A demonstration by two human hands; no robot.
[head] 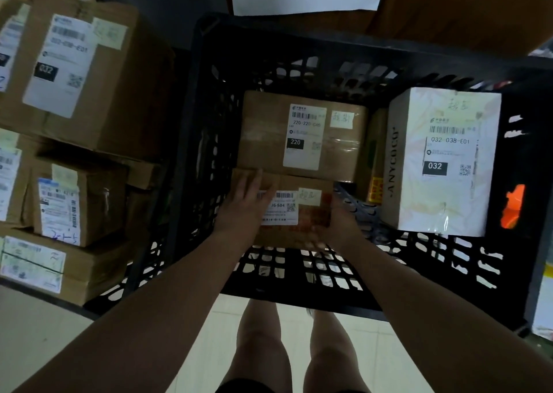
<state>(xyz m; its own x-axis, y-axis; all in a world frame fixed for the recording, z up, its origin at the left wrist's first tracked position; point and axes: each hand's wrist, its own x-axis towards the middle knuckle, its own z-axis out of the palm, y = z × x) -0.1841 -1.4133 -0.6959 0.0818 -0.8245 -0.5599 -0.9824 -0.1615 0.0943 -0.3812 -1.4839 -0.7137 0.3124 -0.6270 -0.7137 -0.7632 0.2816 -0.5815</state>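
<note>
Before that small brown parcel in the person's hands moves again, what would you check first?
1. Both hands on the small brown cardboard parcel: ok; the left hand lies on top, the right hand holds its right side.
2. Firm grip: cannot tell; the right hand is blurred.
3. White label facing up: ok.
4. Free floor in the black plastic crate: ok, towards the near wall.
5. Clear of the larger brown box marked 220: cannot tell; their edges overlap in view.
6. Clear of the white box marked 032: ok, apart.
</note>
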